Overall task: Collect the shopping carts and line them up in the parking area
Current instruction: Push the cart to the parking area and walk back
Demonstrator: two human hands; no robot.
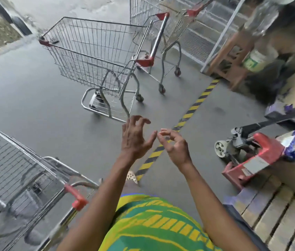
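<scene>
Both bare forearms reach out low in the view; the left hand (135,137) and right hand (174,144) hover with fingers loosely curled, holding nothing. Beyond the fingertips stands a lone silver wire shopping cart with red corner caps (96,57), apart from two more wire carts (163,33) further ahead. Left of the left forearm, nested grey carts with a red-capped handle (25,178) look already gathered. My judgement: partway; the loose cart needs collecting.

Near cart (25,178) blurred and cut off at left edge, far cart (161,11) cropped at top, shelf goods (270,24) smeared
</scene>
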